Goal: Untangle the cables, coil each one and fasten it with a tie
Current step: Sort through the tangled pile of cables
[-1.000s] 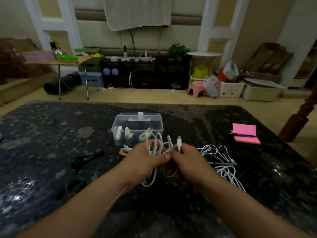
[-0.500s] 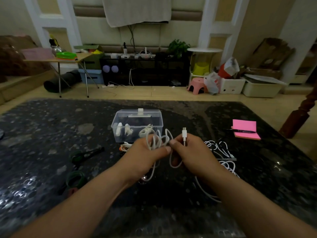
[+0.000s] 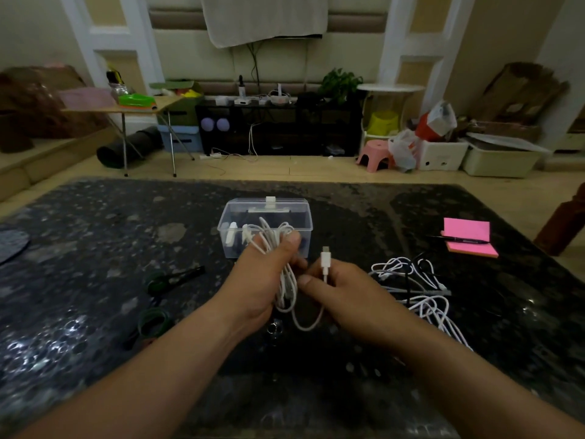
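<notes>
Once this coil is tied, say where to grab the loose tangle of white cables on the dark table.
Probably pinch one open loop at the far edge of the loose tangle of white cables, coming from above: loops there arch apart, while nearer strands overlap.

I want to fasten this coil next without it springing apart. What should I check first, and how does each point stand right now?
1. Coil secured: the left hand grips the white coil. Ok.
2. Free end controlled: the right hand pinches the plug. Ok.
3. Cable fully wound: a slack loop hangs below the hands. Not ok.
4. Clear of the other cables on the table to the right: cannot tell, as the right forearm hides part of them.
5. Tie ready: neither hand shows one, and the contents of the clear box are unclear. Cannot tell.
</notes>
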The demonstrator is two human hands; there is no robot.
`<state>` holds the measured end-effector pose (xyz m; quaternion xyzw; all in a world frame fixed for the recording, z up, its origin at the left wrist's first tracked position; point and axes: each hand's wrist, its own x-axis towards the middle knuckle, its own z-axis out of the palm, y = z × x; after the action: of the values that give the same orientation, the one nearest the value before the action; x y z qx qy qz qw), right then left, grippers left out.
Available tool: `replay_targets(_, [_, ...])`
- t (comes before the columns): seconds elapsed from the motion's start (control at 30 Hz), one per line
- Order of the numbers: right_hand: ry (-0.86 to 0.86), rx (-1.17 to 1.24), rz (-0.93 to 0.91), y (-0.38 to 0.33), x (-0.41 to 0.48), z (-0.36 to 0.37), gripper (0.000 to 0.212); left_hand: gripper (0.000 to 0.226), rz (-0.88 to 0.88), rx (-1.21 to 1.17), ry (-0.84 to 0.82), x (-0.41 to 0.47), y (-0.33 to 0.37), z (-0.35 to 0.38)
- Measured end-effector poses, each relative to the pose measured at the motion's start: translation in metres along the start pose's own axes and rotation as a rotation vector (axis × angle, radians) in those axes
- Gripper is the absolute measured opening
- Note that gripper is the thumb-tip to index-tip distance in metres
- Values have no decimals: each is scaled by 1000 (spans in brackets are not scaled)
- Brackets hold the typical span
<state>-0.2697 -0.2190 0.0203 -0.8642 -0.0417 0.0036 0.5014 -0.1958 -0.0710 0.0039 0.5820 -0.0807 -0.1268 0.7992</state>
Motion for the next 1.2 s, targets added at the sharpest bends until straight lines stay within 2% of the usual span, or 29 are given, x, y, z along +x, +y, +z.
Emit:
replay_targets(0.1, [83,122,65,3,0,-10,30,40,26,90,-155,-1,1,-6])
replay_targets(0.17, [155,218,96,9,4,-13,31,28,25,243,-304,-7,4,-6])
replay_targets(0.23, [146,295,158,13,6,-15,40,10,29,378,-432,-14,5,-1])
replay_targets(0.27, [113,339,193,14,8,-15,41,8,34,418,-454,-14,3,-1])
replay_targets(0.4, [35,480,269,22,10,-10,22,35,41,525,-433,-6,-3,-1])
replay_targets(0.47, [59,500,273,25,11,-4,21,33,61,595,-407,-3,-6,-3])
replay_targets(0.6, [140,401,222,22,13,8,29,37,81,692,-314,2,-9,-12])
replay_targets(0.7, [166,311,155,15,11,11,35,31,72,688,-355,0,-7,-17])
replay_targets(0.77, [195,264,104,10,11,13,29,29,85,678,-397,-4,-6,-18])
replay_targets(0.9, [205,293,63,3,11,21,13,41,105,646,-426,-11,-4,-27])
replay_targets(0.97, [268,176,19,1,15,23,26,51,132,651,-440,-15,-1,-31])
replay_targets(1.03, [226,61,-28,-1,19,21,44,49,164,726,-461,-21,0,-33])
replay_targets(1.1, [82,14,-6,-8,19,25,60,49,237,911,-441,-23,-4,-38])
replay_targets(1.17, [103,-159,-31,-7,22,36,68,44,351,1152,-440,-29,-11,-39])
replay_targets(1.2, [145,-207,-38,-7,23,41,67,44,361,1198,-400,-31,-14,-41])
